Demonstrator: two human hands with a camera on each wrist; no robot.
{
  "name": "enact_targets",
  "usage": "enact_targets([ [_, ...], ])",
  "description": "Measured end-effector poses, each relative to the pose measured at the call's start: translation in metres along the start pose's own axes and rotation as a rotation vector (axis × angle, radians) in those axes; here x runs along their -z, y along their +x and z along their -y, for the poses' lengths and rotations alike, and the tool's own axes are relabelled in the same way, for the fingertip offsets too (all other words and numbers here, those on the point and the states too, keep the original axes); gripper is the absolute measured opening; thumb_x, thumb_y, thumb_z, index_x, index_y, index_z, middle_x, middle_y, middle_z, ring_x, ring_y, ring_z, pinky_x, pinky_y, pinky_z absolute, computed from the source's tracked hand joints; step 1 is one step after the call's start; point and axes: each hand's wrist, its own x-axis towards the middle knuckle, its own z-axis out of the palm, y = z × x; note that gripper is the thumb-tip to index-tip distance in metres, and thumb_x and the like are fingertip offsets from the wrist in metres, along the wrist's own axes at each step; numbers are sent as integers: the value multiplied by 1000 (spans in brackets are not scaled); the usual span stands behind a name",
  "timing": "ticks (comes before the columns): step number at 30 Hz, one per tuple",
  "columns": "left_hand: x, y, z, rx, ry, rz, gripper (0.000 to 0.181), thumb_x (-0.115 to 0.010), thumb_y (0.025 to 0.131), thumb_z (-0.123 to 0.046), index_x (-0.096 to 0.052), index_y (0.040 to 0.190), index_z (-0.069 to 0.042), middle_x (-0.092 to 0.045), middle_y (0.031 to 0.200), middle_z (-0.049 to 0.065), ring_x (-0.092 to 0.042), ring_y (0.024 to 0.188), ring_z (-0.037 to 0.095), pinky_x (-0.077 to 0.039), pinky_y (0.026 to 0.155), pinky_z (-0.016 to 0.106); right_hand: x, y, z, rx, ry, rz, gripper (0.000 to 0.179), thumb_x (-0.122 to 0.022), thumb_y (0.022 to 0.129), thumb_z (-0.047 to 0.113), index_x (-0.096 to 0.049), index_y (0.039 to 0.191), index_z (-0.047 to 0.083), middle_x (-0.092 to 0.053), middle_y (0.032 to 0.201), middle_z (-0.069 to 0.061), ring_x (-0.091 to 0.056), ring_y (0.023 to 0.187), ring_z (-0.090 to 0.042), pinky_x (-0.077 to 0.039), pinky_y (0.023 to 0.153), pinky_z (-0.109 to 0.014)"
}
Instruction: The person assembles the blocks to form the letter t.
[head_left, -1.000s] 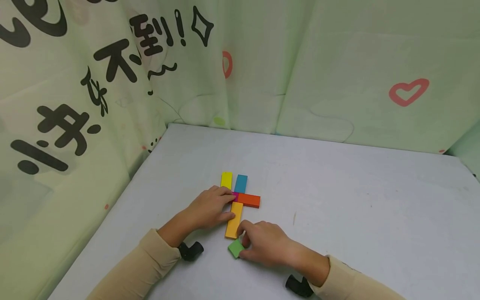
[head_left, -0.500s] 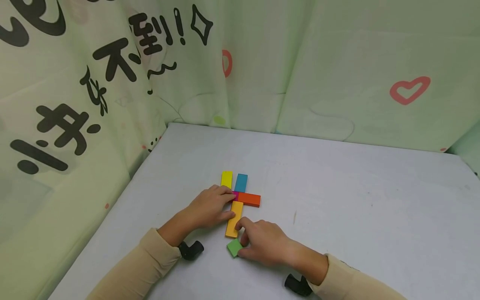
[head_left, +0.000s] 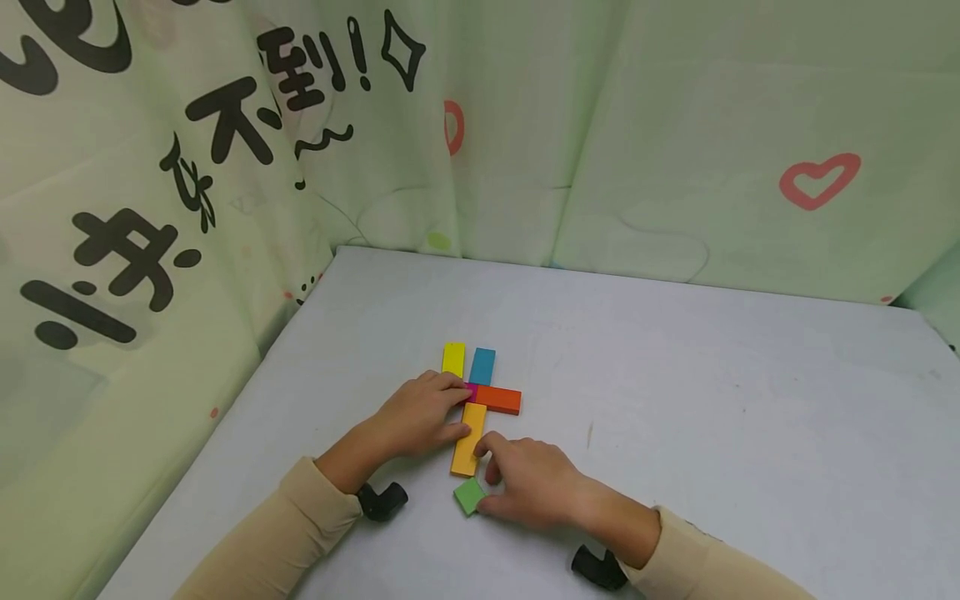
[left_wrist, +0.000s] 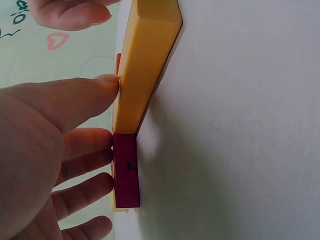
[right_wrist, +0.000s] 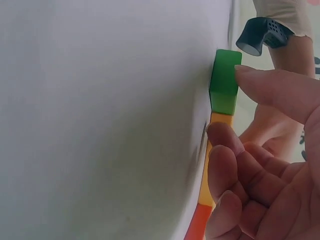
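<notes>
Several coloured blocks lie flat on the white table. My left hand (head_left: 420,417) rests over them, fingertips on the magenta block (left_wrist: 126,175) and thumb against the side of the amber block (head_left: 465,457). An orange-red block (head_left: 498,400) extends right from the magenta one. Beyond are a yellow block (head_left: 453,358), partly covered by the left fingers, and a blue block (head_left: 483,367). At the amber block's near end sits a small green block (head_left: 468,496), turned at an angle. My right hand (head_left: 536,483) has its thumb tip at the green block and loosely bent fingers beside the amber one.
The white table (head_left: 712,433) stretches away to the right. A pale green curtain (head_left: 675,125) with black lettering and hearts hangs along the back and left. Black camera mounts (head_left: 382,502) sit under both wrists.
The green block has shifted very slightly left. My right index finger has lifted away from it while the thumb stays at its corner. The left hand has not moved.
</notes>
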Motion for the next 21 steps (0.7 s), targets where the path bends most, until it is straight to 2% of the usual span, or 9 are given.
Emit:
enact_targets([
  [14, 0, 1, -2, 11, 20, 0, 57, -72, 92, -39, -61, 137, -6, -57, 134, 9, -50, 123, 26, -45, 103, 40, 13, 2, -7, -59, -1, -110, 47, -82, 81, 32, -61, 118, 11, -64, 96, 7, -58, 85, -14, -51, 75, -36],
  [21, 0, 0, -2, 17, 16, 3, 58, -72, 92, -40, -61, 137, -6, -57, 135, 8, -49, 124, 26, -45, 104, 41, 22, 5, -12, -57, -9, -174, 48, -83, 80, 31, -64, 117, 7, -65, 100, 2, -59, 89, -16, -52, 76, -36],
])
